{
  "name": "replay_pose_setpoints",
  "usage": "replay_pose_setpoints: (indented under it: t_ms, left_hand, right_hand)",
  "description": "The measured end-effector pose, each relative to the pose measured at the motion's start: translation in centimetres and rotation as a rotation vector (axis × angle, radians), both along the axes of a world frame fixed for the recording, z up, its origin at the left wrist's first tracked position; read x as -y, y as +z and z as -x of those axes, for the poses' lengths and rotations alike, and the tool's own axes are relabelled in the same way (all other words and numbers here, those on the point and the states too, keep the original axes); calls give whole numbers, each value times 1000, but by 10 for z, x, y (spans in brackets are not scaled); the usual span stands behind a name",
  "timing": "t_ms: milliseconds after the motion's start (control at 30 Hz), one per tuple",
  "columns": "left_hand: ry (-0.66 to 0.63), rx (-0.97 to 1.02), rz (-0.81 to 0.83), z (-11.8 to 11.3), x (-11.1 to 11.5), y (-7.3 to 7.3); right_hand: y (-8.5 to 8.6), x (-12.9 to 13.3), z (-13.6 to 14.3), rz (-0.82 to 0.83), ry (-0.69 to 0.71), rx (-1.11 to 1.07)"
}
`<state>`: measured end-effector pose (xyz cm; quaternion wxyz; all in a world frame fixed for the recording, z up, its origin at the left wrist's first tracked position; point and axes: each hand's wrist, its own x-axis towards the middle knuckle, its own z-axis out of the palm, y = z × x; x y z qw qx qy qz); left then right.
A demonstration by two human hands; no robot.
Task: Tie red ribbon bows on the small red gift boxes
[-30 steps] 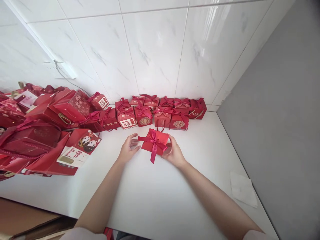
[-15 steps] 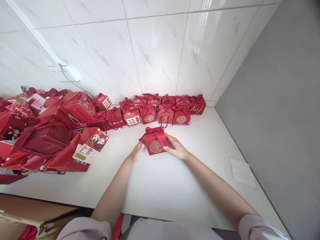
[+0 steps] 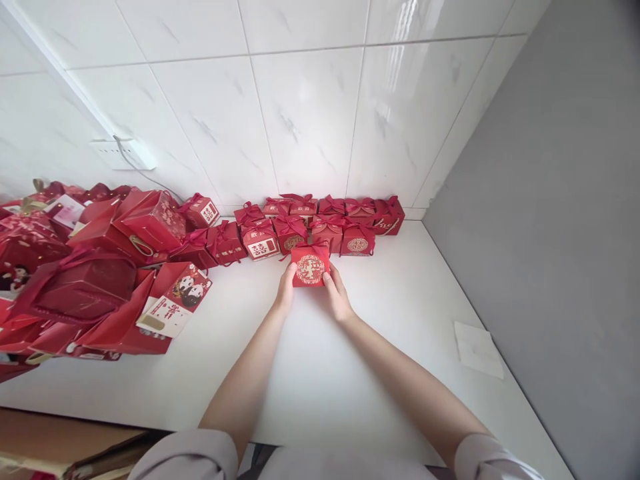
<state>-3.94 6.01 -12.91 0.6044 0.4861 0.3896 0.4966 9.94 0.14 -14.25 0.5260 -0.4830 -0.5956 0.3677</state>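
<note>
Between my two hands is a small red gift box (image 3: 310, 268) with a round gold emblem on its front and a ribbon bow on top. Its front face is tipped up toward me. My left hand (image 3: 286, 288) presses its left side, and my right hand (image 3: 339, 293) grips the right side with the thumb on the front. Just behind it stand two rows of similar ribboned red boxes, among them one with a white label (image 3: 263, 249) and one with a gold round emblem (image 3: 357, 246).
On the left, a heap of larger red gift boxes and bags (image 3: 85, 287) covers the white table (image 3: 320, 387). A white paper square (image 3: 479, 350) lies near the grey partition (image 3: 560, 220). An open cardboard carton (image 3: 65, 433) sits below the front edge. A cable (image 3: 145, 173) hangs from the wall socket.
The held box has moved back toward the rows and tipped, so its emblem faces me more fully. My left fingers, looser before, now press against its side.
</note>
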Motion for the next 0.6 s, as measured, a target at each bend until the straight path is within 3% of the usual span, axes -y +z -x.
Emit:
replay_pose_setpoints:
  t_ms: [133,367,600]
  left_hand:
    - [5,90,-27,5,2,-10]
    - [69,186,-5,13,-7,-14]
    - [87,214,-46,16,-7,-19]
  right_hand:
    - [-2,-2,3,45,-155,-135]
    - [1,-16,31,112,-248,-263]
    - [4,-11,23,32,-132,-290]
